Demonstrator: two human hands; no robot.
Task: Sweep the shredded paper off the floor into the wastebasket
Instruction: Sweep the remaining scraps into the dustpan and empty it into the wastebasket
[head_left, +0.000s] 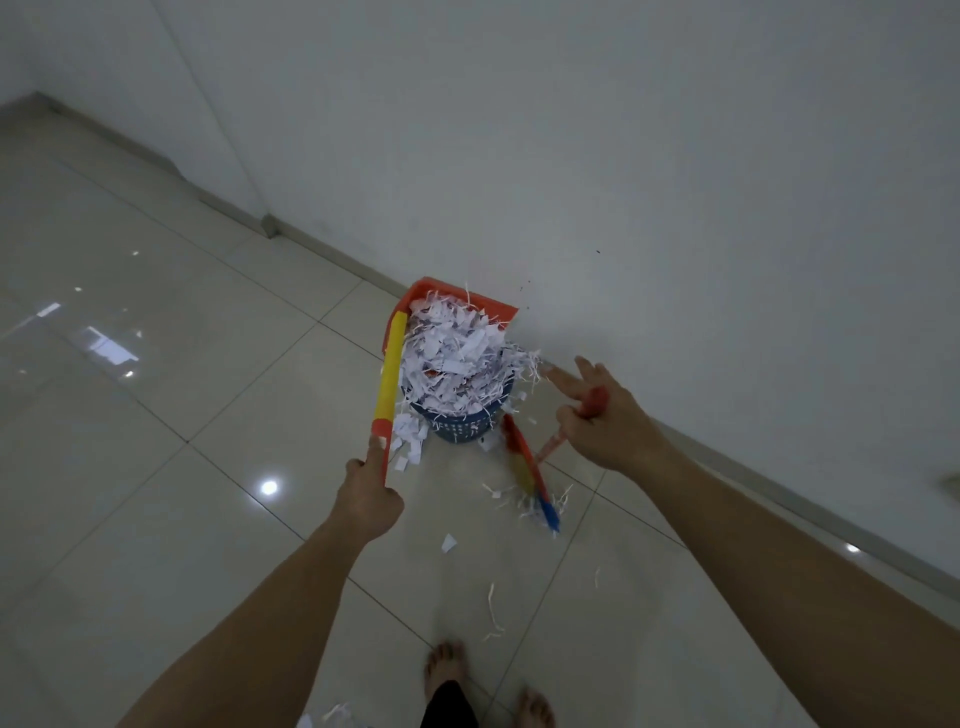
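Head view: left hand (370, 499) gripped dustpan (457, 299) handle, right hand (597, 415) gripped broom (524, 467); overfull wastebasket (462, 423) at 12 risked spilling shredded paper (452, 353).

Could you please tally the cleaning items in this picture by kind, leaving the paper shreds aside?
Dustpan: 1
Broom: 1
Wastebasket: 1
Total: 3
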